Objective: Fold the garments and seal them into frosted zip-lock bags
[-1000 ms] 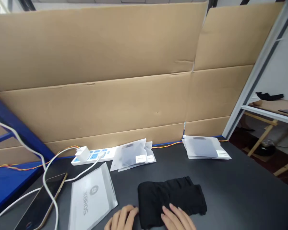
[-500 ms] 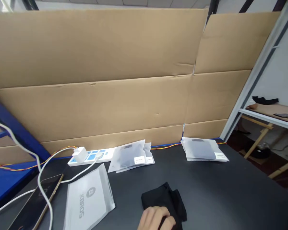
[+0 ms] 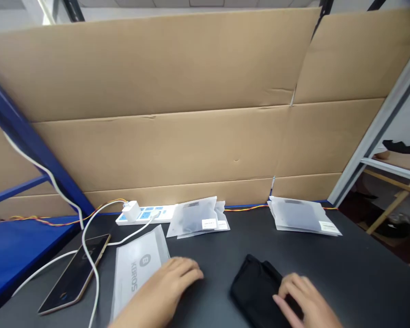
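Observation:
A folded black garment (image 3: 256, 289) lies on the dark table (image 3: 345, 273) near its front edge. My right hand (image 3: 302, 298) rests on the garment's right part, fingers curled down onto the cloth. My left hand (image 3: 164, 289) lies flat and open on the table, its fingers stretched over the lower right edge of a frosted white bag printed "KBROS" (image 3: 136, 269). The garment sits between my two hands, a little apart from the left one.
A phone (image 3: 75, 273) on a white cable (image 3: 89, 237) lies at the left. Behind are a white power strip (image 3: 145, 213) and two piles of frosted packed bags (image 3: 198, 218) (image 3: 302, 216). Cardboard sheets (image 3: 177, 114) wall the back. A grey shelf frame (image 3: 379, 127) stands right.
The garment went from spread out to a compact fold. My left hand has come onto the white bag's edge, and my right hand now rests on the garment's right side. The view shifted slightly.

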Tool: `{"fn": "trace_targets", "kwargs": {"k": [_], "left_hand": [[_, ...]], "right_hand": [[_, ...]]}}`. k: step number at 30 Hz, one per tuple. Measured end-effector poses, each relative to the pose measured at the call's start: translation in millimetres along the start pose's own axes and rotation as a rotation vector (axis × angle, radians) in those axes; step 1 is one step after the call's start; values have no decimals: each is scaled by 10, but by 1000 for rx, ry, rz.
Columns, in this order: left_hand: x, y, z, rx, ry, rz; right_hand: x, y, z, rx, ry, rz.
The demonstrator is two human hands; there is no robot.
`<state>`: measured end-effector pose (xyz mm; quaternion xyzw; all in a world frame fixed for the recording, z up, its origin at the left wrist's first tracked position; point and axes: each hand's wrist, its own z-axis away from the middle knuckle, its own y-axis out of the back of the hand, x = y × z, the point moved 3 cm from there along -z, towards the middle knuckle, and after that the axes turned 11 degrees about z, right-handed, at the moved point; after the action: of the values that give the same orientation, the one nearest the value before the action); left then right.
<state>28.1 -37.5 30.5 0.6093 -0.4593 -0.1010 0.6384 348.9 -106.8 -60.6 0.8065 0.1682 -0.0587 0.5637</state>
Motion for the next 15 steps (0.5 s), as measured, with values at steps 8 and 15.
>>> {"fn": "trace_targets", "kwargs": {"k": [8, 15], "left_hand": [[-984, 349, 138, 25, 124, -54], [-518, -154, -324, -165, 70, 223]], "right_hand": [[268, 101, -275, -370, -161, -254], [350, 35, -864, -727, -75, -341]]}}
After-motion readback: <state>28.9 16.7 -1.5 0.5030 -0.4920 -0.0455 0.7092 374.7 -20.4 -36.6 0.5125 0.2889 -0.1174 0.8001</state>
